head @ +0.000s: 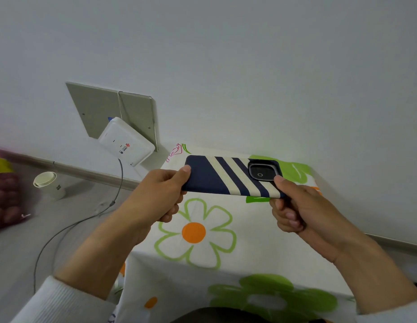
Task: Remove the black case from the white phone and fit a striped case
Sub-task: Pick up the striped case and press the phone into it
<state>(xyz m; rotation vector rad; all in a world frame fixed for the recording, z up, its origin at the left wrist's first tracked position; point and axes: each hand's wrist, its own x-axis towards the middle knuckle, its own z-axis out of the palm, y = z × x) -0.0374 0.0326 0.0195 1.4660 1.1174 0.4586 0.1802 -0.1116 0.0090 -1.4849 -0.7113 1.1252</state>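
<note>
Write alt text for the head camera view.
Two hands hold a phone in a navy, cream-striped case level above a flower-print tablecloth, left hand and right hand gripping opposite ends.

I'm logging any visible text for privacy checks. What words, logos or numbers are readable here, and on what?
White router box by the wall: a red knot-shaped logo with small dark print beside it, too small to read.
White paper cup on the floor: a small dark mark, too blurred to read.
Navy and cream striped phone case: no text visible.
</note>
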